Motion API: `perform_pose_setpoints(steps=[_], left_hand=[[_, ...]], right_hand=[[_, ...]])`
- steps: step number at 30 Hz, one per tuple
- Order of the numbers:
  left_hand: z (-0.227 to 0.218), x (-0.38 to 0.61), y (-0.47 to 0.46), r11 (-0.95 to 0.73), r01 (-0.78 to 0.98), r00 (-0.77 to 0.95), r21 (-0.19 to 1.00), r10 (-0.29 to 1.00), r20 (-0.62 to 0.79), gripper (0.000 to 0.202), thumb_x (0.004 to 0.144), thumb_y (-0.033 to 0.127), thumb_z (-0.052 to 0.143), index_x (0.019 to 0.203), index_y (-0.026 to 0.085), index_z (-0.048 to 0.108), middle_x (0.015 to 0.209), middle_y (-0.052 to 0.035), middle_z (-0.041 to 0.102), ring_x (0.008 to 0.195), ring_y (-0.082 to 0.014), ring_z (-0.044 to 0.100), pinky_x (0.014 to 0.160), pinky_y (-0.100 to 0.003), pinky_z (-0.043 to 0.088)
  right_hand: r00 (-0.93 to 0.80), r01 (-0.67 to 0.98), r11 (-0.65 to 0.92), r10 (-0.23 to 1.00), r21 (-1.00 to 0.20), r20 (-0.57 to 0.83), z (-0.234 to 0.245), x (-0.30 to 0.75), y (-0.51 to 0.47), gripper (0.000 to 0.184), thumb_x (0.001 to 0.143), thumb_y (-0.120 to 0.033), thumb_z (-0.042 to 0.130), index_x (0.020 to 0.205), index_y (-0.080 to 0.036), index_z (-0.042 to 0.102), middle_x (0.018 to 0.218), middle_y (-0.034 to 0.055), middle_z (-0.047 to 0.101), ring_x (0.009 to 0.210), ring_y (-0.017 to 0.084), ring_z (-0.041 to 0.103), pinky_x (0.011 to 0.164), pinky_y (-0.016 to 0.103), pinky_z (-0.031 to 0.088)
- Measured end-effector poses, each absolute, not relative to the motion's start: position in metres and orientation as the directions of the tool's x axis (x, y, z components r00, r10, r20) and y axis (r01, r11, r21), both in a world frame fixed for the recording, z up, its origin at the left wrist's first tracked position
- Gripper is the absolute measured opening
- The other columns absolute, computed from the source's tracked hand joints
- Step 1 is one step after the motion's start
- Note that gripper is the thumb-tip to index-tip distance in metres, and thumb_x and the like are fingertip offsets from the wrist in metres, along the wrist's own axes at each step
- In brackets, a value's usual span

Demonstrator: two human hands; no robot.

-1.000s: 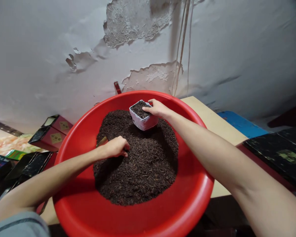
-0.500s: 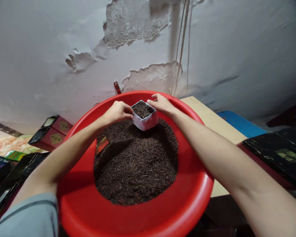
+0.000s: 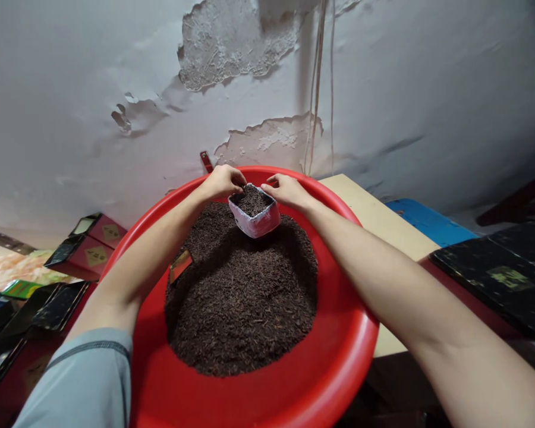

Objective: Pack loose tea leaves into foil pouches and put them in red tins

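A small whitish box [image 3: 256, 224], open at the top and filled with dark tea leaves [image 3: 252, 201], stands at the far side of a big heap of the same leaves [image 3: 245, 309]. The heap lies in a wide red basin [image 3: 339, 386]. My left hand [image 3: 224, 181] is at the box's far left corner, fingertips pinched together at the leaves by its rim. At the far right corner, my right hand [image 3: 289, 191] has its thumb against the rim with the fingers curled; their tips are partly hidden.
An orange-red card [image 3: 181, 266] sticks out of the leaves at the basin's left. Dark red boxes [image 3: 89, 252] are stacked on the left. A pale board [image 3: 383, 214], a blue panel [image 3: 428, 223] and a black box [image 3: 499, 276] lie right. Behind is a peeling wall [image 3: 129, 53] with hanging cords [image 3: 316, 83].
My left hand has moved from the box's left side up and over to its far left corner. The box has turned slightly. My right hand stays at its corner.
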State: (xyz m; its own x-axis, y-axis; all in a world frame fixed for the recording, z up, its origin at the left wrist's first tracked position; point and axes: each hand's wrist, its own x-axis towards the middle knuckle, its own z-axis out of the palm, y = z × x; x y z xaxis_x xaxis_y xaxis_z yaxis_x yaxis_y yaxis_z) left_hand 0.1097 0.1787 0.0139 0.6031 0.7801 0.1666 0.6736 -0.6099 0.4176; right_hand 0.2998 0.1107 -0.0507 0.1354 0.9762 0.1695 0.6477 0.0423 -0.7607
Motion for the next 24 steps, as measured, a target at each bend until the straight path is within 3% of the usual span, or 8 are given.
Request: perform_pose_setpoints(steps=[6, 14, 21, 24], left_hand=[[0.020, 0.104, 0.181, -0.628, 0.723, 0.598, 0.289, 0.778, 0.195, 0.016, 0.064, 0.010, 0.078, 0.080, 0.013, 0.080, 0.075, -0.0050, 0.077, 0.070, -0.0154, 0.068, 0.072, -0.026, 0.052], [0.018, 0.102, 0.175, -0.520, 0.788, 0.536, 0.330, 0.843, 0.049, 0.021, 0.065, 0.000, 0.076, 0.082, 0.011, 0.083, 0.061, -0.0034, 0.070, 0.062, -0.0164, 0.066, 0.069, -0.028, 0.051], [0.020, 0.102, 0.173, -0.513, 0.809, 0.532, 0.287, 0.847, 0.015, 0.032, 0.071, -0.003, 0.067, 0.095, 0.010, 0.084, 0.076, -0.0080, 0.078, 0.069, -0.0177, 0.070, 0.070, -0.026, 0.053], [0.015, 0.100, 0.176, -0.541, 0.794, 0.551, 0.278, 0.833, 0.048, 0.030, 0.071, 0.001, 0.072, 0.096, 0.013, 0.084, 0.083, -0.0079, 0.080, 0.079, -0.0190, 0.074, 0.074, -0.026, 0.055]], right_hand=[[0.119, 0.653, 0.061, 0.976, -0.755, 0.182, -0.048, 0.298, 0.106, 0.039, 0.099, -0.032, 0.063, 0.128, -0.007, 0.068, 0.127, 0.0185, 0.073, 0.122, 0.026, 0.068, 0.107, 0.037, 0.051], [0.114, 0.655, 0.080, 0.973, -0.752, 0.203, -0.051, 0.300, 0.109, 0.036, 0.099, -0.033, 0.063, 0.124, -0.009, 0.070, 0.125, 0.0180, 0.073, 0.120, 0.027, 0.069, 0.104, 0.039, 0.052], [0.089, 0.663, 0.097, 0.974, -0.743, 0.206, -0.051, 0.303, 0.110, 0.036, 0.099, -0.034, 0.061, 0.123, -0.009, 0.070, 0.121, 0.0176, 0.075, 0.114, 0.026, 0.070, 0.103, 0.040, 0.052], [0.062, 0.701, 0.135, 0.966, -0.700, 0.249, -0.049, 0.293, 0.103, 0.056, 0.096, -0.048, 0.063, 0.135, -0.009, 0.063, 0.130, 0.0211, 0.069, 0.122, 0.032, 0.065, 0.106, 0.046, 0.051]])
